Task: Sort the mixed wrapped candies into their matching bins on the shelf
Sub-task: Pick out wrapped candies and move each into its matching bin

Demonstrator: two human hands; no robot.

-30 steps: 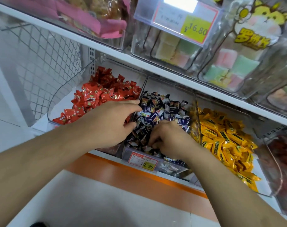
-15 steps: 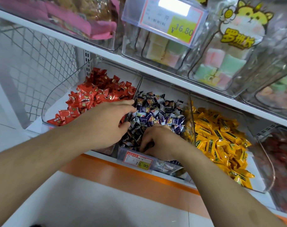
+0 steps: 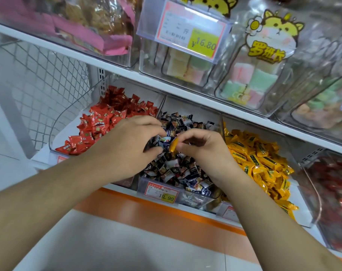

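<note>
Red candies (image 3: 107,122), navy-and-white candies (image 3: 178,169), yellow candies (image 3: 260,163), orange shelf edge (image 3: 146,212)

The left hand (image 3: 127,147) hid the near corner of the clear plastic bin of red wrapped candies (image 3: 99,126), and its fingertips were lost among the dark blue wrappers. At three o'clock, a clear bin of dark red sweets (image 3: 334,184) was cut by the frame edge and blurred. The small print on the red-and-yellow price label (image 3: 162,193) was unreadable. Both forearms ran off the bottom edge.
</note>
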